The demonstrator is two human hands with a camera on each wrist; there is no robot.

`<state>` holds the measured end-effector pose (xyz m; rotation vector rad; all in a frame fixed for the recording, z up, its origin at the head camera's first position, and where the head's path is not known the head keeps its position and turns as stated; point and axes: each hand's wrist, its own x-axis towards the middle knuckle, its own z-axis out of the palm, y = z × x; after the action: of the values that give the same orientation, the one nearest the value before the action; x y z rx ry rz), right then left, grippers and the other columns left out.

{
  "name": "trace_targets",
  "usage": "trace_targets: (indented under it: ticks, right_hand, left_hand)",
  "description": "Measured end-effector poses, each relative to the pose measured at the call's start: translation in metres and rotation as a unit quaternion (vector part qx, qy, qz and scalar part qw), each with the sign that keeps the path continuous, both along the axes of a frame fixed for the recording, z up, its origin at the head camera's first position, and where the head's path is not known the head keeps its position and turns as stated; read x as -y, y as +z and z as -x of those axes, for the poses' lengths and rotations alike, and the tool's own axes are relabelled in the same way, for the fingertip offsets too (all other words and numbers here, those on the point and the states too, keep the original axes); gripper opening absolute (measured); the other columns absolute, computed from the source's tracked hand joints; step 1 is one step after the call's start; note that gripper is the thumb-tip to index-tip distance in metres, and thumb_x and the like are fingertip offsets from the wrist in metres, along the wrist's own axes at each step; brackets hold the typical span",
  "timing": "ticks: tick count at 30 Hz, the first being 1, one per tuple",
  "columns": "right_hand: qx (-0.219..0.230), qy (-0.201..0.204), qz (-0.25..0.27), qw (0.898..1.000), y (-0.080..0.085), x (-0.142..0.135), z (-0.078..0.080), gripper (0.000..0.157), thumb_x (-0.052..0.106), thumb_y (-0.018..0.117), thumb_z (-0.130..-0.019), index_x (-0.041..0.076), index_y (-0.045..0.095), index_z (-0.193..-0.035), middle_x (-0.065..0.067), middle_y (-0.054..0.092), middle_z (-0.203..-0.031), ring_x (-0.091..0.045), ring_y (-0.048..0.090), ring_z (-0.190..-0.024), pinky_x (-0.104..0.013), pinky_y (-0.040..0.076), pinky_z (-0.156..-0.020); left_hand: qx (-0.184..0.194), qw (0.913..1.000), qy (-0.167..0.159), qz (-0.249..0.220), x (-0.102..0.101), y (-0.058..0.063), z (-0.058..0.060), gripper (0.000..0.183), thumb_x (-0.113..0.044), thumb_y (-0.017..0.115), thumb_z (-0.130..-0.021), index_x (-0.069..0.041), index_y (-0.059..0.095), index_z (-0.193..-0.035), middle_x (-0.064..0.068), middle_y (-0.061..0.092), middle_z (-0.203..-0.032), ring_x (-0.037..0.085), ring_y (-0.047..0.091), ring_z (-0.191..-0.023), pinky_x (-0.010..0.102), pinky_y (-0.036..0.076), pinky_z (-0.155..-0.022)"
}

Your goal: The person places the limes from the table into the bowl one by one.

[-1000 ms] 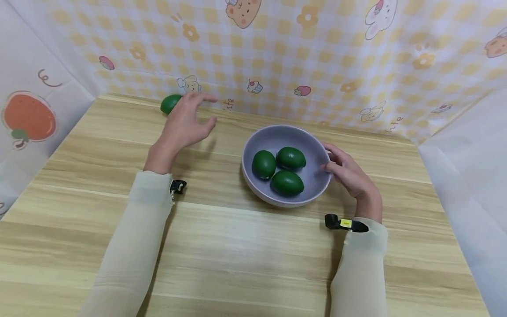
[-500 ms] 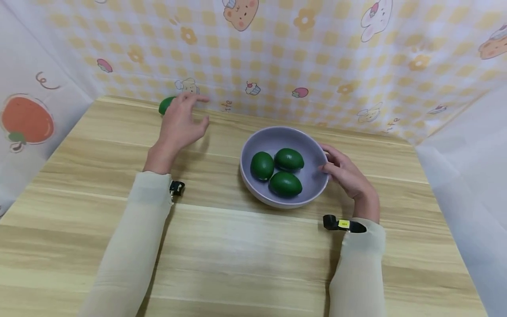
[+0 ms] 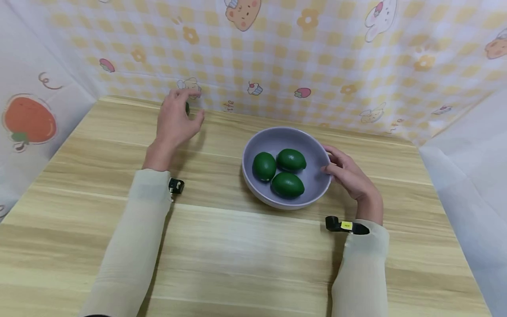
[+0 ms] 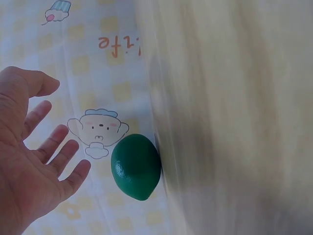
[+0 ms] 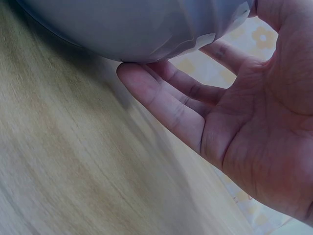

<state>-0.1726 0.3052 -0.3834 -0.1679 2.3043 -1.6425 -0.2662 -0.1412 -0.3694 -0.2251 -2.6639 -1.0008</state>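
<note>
My left hand (image 3: 173,119) hovers at the table's back edge, fingers spread and loosely bent. A green lime (image 4: 136,167) lies by it against the cloth; the head view shows only a sliver between thumb and fingers. In the left wrist view a gap separates palm and fingers from this lime. My right hand (image 3: 350,176) grips the right side of a greyish-purple bowl (image 3: 283,137), thumb over the rim and fingers against the outside wall (image 5: 122,29). Three more limes (image 3: 288,184) sit together inside the bowl.
The light wood table (image 3: 237,255) meets a yellow-checked cloth (image 3: 269,53) hanging along its back edge. White cloth also stands along the left (image 3: 23,75) and right sides. Each wrist wears a small black camera mount (image 3: 176,186).
My left hand has shifted left, over the lime by the cloth, which now shows between thumb and fingers rather than beyond the hand. The right hand keeps its grip on the bowl.
</note>
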Motion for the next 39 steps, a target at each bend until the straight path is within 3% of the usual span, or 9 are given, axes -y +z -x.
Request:
trace_targets:
  ticks: [9, 19, 25, 29, 39]
  right_hand:
    - [0.006, -0.004, -0.008, 1.000, -0.004, 0.002, 0.005, 0.062, 0.005, 0.051, -0.100, 0.017, 0.045, -0.160, -0.011, 0.055, -0.141, -0.019, 0.060, -0.115, -0.023, 0.060, -0.087]
    - [0.005, -0.006, -0.003, 1.000, -0.003, -0.001, 0.003, 0.062, 0.005, 0.052, -0.100, 0.016, 0.044, -0.160, -0.019, 0.051, -0.147, -0.017, 0.061, -0.116, -0.022, 0.061, -0.087]
    - [0.005, -0.005, -0.004, 1.000, -0.005, -0.001, 0.003, 0.062, 0.005, 0.052, -0.100, 0.016, 0.044, -0.160, -0.016, 0.053, -0.144, -0.017, 0.063, -0.115, -0.023, 0.061, -0.088]
    - [0.001, -0.002, 0.000, 1.000, -0.005, -0.002, 0.004, 0.062, 0.005, 0.052, -0.099, 0.016, 0.045, -0.160, -0.014, 0.054, -0.144, -0.017, 0.063, -0.115, -0.024, 0.061, -0.088]
    - [-0.001, -0.004, 0.000, 1.000, -0.003, -0.002, 0.004, 0.062, 0.005, 0.051, -0.100, 0.016, 0.044, -0.161, -0.019, 0.051, -0.147, -0.019, 0.062, -0.117, -0.023, 0.062, -0.087]
  left_hand:
    - [-0.014, 0.9998, 0.006, -0.010, 0.009, -0.003, 0.007, 0.050, -0.026, 0.065, -0.101, -0.010, 0.058, -0.149, 0.024, 0.050, -0.152, 0.045, 0.047, -0.141, 0.064, 0.041, -0.113]
    - [0.001, 0.9998, 0.003, -0.021, 0.010, -0.006, 0.016, 0.053, -0.028, 0.066, -0.101, -0.015, 0.055, -0.152, 0.019, 0.046, -0.158, 0.043, 0.044, -0.143, 0.064, 0.041, -0.113]
    - [0.003, 0.9999, 0.006, -0.013, 0.011, -0.009, 0.021, 0.053, -0.028, 0.065, -0.102, -0.014, 0.054, -0.152, 0.021, 0.046, -0.156, 0.045, 0.045, -0.140, 0.065, 0.044, -0.107]
    - [0.010, 0.9998, 0.011, -0.010, 0.012, -0.008, 0.025, 0.055, -0.029, 0.066, -0.101, -0.015, 0.053, -0.153, 0.021, 0.042, -0.158, 0.045, 0.042, -0.143, 0.065, 0.042, -0.111]
    - [0.049, 0.9982, 0.035, 0.004, 0.017, -0.008, 0.033, 0.061, -0.031, 0.065, -0.102, -0.022, 0.047, -0.159, 0.014, 0.031, -0.169, 0.042, 0.028, -0.156, 0.067, 0.018, -0.128]
